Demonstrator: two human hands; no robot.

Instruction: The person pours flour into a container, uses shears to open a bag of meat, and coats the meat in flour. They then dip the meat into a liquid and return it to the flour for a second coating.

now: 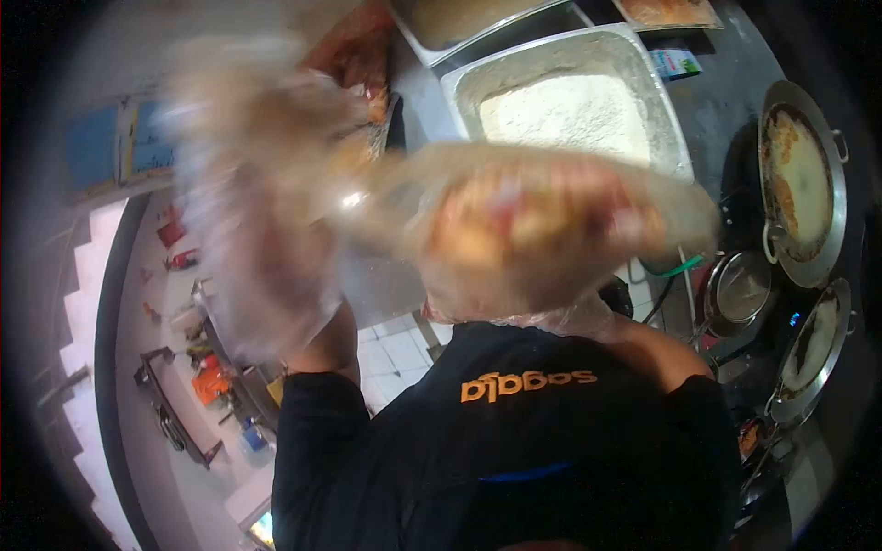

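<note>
A clear plastic bag with red and yellow-orange chunks, perhaps raw meat, hangs blurred in front of my chest. Its narrow neck runs left into my left hand, which wears a loose clear plastic glove and is smeared by motion. The left fingers seem closed round the bag's neck. My right forearm comes up beneath the bag, with clear plastic at its wrist. The right hand itself is hidden behind or under the bag, so its fingers do not show. Just beyond the bag stands a metal tub of white flour.
A second metal pan adjoins the tub. To the right, two large woks contain pale liquid, with a strainer beside them. A reddish-brown item lies at the upper left. Shelving stands lower left.
</note>
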